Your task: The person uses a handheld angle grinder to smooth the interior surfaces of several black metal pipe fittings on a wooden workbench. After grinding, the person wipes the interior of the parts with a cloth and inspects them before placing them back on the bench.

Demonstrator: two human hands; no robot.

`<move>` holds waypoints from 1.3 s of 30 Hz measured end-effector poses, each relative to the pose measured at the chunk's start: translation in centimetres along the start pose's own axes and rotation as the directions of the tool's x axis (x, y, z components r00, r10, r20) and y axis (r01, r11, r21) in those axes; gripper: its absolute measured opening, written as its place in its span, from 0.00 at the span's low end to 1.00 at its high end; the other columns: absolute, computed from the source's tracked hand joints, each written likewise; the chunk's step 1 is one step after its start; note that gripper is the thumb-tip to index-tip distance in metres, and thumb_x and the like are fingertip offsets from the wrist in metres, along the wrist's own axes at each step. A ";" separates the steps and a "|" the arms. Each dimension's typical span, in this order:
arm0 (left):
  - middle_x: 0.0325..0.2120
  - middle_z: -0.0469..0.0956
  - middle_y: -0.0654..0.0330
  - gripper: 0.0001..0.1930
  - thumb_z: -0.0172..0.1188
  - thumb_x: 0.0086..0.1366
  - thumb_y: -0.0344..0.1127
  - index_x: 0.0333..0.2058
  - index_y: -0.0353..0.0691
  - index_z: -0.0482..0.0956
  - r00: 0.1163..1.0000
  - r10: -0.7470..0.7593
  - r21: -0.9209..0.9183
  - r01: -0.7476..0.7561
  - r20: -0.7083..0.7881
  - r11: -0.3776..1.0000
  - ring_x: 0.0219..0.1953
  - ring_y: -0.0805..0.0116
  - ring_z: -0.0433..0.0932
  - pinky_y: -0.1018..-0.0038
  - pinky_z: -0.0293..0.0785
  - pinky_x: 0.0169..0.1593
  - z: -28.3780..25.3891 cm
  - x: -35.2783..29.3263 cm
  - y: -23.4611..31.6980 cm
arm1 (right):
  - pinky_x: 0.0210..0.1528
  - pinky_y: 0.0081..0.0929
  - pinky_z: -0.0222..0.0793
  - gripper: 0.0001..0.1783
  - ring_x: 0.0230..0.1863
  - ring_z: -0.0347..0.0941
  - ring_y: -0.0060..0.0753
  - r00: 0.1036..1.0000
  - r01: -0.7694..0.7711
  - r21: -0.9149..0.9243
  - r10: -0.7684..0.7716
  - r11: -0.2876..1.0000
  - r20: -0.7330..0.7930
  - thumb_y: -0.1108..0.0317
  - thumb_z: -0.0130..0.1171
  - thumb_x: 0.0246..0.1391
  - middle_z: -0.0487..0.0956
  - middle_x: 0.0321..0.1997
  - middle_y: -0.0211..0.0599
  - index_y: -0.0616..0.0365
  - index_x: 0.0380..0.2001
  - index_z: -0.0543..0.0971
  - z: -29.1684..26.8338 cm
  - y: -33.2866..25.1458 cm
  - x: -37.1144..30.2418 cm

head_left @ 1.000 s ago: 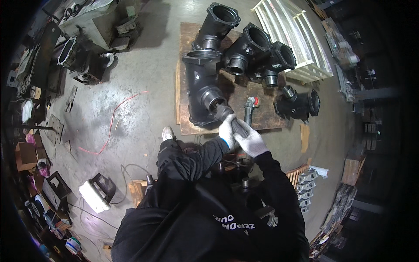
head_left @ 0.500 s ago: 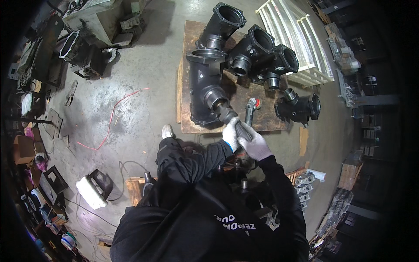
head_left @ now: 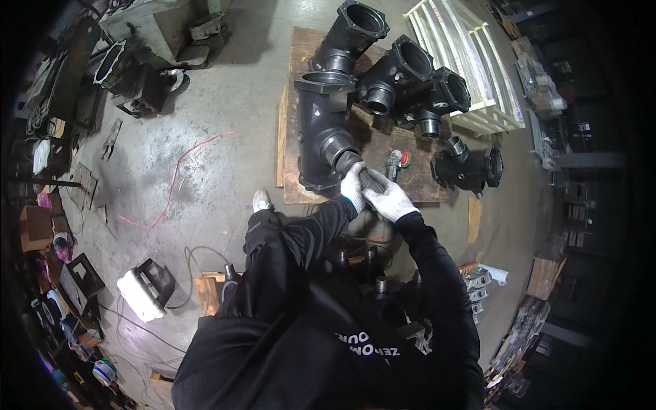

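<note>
The left hand (head_left: 351, 188) is gloved, at about 1 o'clock from the torso (head_left: 287, 355), fingers curled in a grip. The left forearm (head_left: 333, 214) points toward 2 o'clock. The right hand (head_left: 393, 201) is gloved, just beside the left at 3 o'clock, fingers curled. The right forearm (head_left: 429, 250) points toward 11 o'clock. The left foot (head_left: 262, 200) stands at 11 o'clock.

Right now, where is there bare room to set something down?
Bare board between grinder and rightmost black casting; bare floor between red line and board's left edge. Crowded: the board's far end, packed with castings, and the near edge at your hands.
</note>
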State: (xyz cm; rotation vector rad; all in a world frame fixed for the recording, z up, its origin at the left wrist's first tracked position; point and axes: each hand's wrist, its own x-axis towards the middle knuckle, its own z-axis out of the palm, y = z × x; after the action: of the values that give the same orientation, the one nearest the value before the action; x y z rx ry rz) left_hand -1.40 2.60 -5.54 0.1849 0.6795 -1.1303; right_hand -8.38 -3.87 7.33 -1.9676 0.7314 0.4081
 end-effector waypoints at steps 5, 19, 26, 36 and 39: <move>0.28 0.79 0.59 0.08 0.62 0.66 0.40 0.36 0.44 0.78 0.992 0.091 -0.036 -0.094 -0.083 0.995 0.32 0.59 0.80 0.60 0.79 0.41 0.0 -0.8 -3.3 | 0.68 0.26 0.66 0.36 0.66 0.72 0.32 0.997 0.071 0.293 -0.075 0.954 0.002 0.71 0.59 0.62 0.75 0.65 0.46 0.70 0.70 0.61 -0.6 1.3 -2.6; 0.28 0.80 0.60 0.12 0.63 0.67 0.45 0.37 0.44 0.78 0.989 0.107 0.108 -0.096 -0.103 0.990 0.30 0.62 0.80 0.61 0.80 0.39 1.4 -5.9 -6.3 | 0.67 0.24 0.67 0.34 0.65 0.72 0.26 0.996 0.088 0.195 -0.080 0.977 -0.050 0.77 0.59 0.62 0.75 0.66 0.42 0.67 0.70 0.63 -1.0 -1.5 -9.0; 0.27 0.80 0.61 0.08 0.62 0.67 0.41 0.36 0.45 0.79 0.991 0.109 -0.015 -0.111 -0.073 0.994 0.31 0.63 0.80 0.63 0.78 0.40 1.5 -4.7 -4.1 | 0.67 0.25 0.67 0.34 0.66 0.72 0.31 0.995 0.082 0.437 -0.095 0.896 0.009 0.74 0.58 0.62 0.74 0.66 0.46 0.71 0.69 0.62 -0.2 1.1 -4.9; 0.29 0.79 0.59 0.10 0.63 0.66 0.42 0.37 0.43 0.78 0.995 0.099 -0.036 -0.100 -0.027 0.994 0.33 0.60 0.80 0.61 0.80 0.42 0.5 0.1 -0.1 | 0.65 0.27 0.69 0.36 0.63 0.74 0.35 0.999 0.021 0.028 -0.023 0.999 0.049 0.64 0.60 0.63 0.77 0.64 0.47 0.64 0.71 0.62 -0.9 -0.8 0.6; 0.30 0.79 0.59 0.10 0.63 0.66 0.42 0.37 0.43 0.78 0.998 0.052 -0.056 -0.054 -0.045 0.997 0.33 0.60 0.80 0.61 0.80 0.41 0.2 0.5 -0.2 | 0.65 0.27 0.69 0.37 0.63 0.74 0.34 0.998 -0.023 0.080 0.018 0.997 0.060 0.65 0.61 0.63 0.76 0.64 0.47 0.65 0.71 0.62 -0.9 -1.0 0.1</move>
State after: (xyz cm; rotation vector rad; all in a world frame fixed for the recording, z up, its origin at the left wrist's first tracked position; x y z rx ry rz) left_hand -1.34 2.04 -5.65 0.1785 0.7410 -1.0574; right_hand -7.64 -4.29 8.39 -1.8659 0.7198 0.4413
